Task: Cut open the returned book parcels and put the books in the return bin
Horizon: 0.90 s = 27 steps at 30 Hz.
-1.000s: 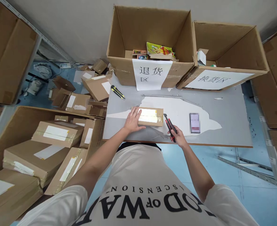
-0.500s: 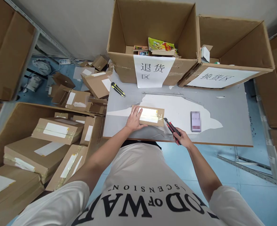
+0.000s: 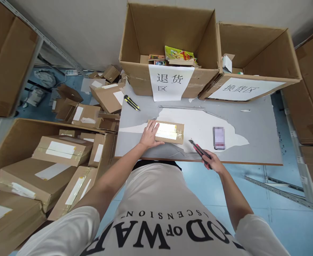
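A small taped cardboard box (image 3: 180,133) with a white label lies flat on the grey table (image 3: 263,135). My left hand (image 3: 149,136) grips its left end, fingers over the top and thumb along the near edge. My right hand (image 3: 211,160) is closed around a red and black utility knife (image 3: 199,149) near the table's front edge. The knife points up and left toward the box, and its tip is apart from the box's right end. Beneath the box, a pale worn patch shows in the table surface.
A yellow and black utility knife (image 3: 131,103) lies at the back left, a phone (image 3: 219,138) at the right. Two large open cartons (image 3: 135,76) (image 3: 276,81) with paper signs stand behind. At left, a big carton (image 3: 39,124) holds several labelled parcels; more boxes lie on the floor beyond.
My right hand has drawn the utility knife right and toward me, away from the box's right end. My left hand stays on the box. The whole view has shifted slightly.
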Motion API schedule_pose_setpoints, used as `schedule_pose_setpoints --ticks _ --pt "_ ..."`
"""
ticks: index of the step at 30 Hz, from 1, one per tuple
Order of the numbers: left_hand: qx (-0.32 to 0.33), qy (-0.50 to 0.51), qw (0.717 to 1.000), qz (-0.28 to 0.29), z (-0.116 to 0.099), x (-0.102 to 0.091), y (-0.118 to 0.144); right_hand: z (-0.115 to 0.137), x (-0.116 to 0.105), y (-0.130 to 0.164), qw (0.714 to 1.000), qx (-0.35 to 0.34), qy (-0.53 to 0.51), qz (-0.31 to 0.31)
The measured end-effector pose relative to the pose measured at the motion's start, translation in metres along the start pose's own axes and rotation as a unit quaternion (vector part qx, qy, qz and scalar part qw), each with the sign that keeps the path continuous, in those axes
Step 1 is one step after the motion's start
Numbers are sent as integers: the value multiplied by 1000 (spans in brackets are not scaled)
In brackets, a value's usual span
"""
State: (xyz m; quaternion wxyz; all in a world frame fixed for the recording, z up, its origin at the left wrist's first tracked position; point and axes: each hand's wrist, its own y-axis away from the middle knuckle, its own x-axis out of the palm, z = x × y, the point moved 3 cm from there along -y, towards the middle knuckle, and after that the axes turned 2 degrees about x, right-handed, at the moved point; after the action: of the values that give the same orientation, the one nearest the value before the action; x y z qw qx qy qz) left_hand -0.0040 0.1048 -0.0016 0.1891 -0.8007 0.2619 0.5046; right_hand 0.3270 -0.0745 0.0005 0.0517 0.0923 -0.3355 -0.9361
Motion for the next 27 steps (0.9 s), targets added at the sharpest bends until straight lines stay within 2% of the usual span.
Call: schedule_pose_setpoints --ticks 2,4,7,9,14,17,21,24,27 --pt "-14 -18 1000 17 -2 -2 0 -10 -13 -2 996 -4 26 -81" --pt "-24 -38 999 25 -4 -4 2 -17 -16 -12 983 -6 93 -158" --pt "-25 -66 997 18 -8 -7 6 -20 -1 -39 940 11 231 -253" --pt "-15 -80 997 10 -12 -7 9 -22 13 -60 906 40 308 -289" --pt "47 -91 995 13 -29 -4 23 -36 37 -93 855 90 417 -294" --pt "68 -91 993 27 -37 0 34 -45 41 -97 837 93 444 -307" --pt "63 -92 993 43 -42 2 43 -49 47 -95 820 69 467 -324" --pt "57 -85 993 52 -42 3 45 -39 46 -91 821 35 462 -334" --pt "53 -71 994 57 -42 4 47 -3 39 -86 819 -34 430 -379"
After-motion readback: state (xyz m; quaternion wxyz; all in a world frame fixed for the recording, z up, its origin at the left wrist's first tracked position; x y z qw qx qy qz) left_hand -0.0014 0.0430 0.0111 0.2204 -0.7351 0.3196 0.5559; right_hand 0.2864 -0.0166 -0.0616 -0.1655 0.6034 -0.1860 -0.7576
